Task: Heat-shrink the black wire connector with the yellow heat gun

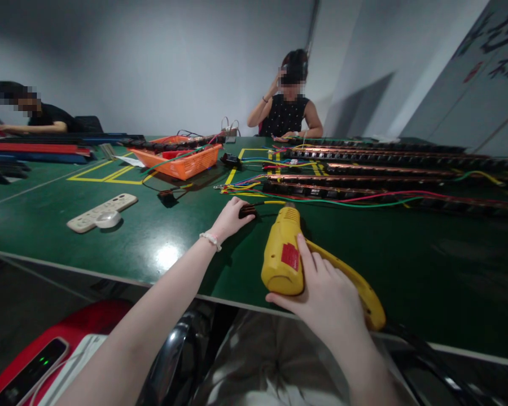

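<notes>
Green worktop [46, 214], pale wall [152, 67] behind, person [285, 115] seated opposite. Right hand [332, 287]: grip clamped on yellow heat gun [277, 248] near the front edge, nozzle [289, 207] just beside a yellow wire [275, 202]. Left hand [230, 219]: grip pinched on a black connector [248, 210], left of the nozzle. Orange basket [195, 163] sits beyond, power strip [87, 219] farther left; black rails [469, 206] lie across the far right.

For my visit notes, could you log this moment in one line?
left hand: holds black part; right hand: grips heat gun; nozzle: near black-yellow wire; orange basket: beyond
</notes>
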Available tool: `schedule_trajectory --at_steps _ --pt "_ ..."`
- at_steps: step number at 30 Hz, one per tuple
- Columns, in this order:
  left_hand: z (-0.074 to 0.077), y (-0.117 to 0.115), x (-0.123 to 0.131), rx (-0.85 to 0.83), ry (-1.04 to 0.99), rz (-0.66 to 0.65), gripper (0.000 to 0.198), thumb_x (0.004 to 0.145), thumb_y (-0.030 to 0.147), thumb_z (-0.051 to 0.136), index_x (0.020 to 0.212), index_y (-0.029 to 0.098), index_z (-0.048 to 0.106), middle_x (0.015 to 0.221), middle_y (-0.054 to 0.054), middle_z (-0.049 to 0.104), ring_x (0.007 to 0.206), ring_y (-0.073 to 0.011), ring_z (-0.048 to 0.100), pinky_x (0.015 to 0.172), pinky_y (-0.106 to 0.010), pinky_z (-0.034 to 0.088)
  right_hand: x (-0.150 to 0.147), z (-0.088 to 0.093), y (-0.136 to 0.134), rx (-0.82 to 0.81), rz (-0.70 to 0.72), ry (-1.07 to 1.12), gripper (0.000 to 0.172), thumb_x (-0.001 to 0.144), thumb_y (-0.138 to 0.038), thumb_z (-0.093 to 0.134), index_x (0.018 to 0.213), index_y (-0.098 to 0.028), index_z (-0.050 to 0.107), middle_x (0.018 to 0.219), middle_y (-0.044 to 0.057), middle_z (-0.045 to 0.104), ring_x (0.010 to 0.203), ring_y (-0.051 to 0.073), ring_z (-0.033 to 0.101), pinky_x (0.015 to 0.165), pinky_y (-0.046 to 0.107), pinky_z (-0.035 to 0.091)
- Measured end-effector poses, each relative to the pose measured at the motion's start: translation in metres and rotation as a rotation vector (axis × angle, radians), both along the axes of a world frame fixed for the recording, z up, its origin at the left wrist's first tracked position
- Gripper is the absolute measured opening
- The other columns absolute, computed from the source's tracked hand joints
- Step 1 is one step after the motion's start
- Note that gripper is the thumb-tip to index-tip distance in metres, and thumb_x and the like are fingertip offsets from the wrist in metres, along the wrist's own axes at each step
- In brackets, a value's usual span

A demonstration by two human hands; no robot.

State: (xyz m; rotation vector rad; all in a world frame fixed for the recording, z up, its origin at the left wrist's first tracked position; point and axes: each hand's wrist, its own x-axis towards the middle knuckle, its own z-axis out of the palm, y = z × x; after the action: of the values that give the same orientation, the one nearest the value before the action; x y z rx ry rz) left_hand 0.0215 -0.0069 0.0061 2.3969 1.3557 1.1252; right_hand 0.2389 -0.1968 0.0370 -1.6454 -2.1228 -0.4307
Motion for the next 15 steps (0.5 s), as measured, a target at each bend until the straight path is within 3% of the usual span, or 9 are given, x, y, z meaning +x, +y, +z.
schedule_trajectory --at_steps 8,15 --pt "-0.006 0.004 -0.001 0.016 -0.036 -0.043 0.031 0.078 0.026 0.062 0.108 0.016 0.059 0.105 -0.010 0.055 0.100 -0.0215 0.055 0.093 -0.039 0.048 -0.041 -0.006 -0.005 0.055 0.085 -0.039 0.103 0.074 -0.080 0.039 0.145 -0.007 0.025 0.090 0.009 0.055 0.077 0.022 0.049 0.069 0.036 0.034" --pt "-0.009 0.007 -0.005 0.025 -0.094 -0.106 0.033 0.078 0.024 0.060 0.110 0.016 0.059 0.107 -0.010 0.056 0.099 -0.0203 0.057 0.093 -0.039 0.048 -0.045 -0.010 -0.004 0.056 0.130 -0.003 0.105 0.071 -0.082 0.041 0.145 -0.009 0.026 0.092 0.008 0.055 0.080 0.022 0.049 0.071 0.037 0.034"
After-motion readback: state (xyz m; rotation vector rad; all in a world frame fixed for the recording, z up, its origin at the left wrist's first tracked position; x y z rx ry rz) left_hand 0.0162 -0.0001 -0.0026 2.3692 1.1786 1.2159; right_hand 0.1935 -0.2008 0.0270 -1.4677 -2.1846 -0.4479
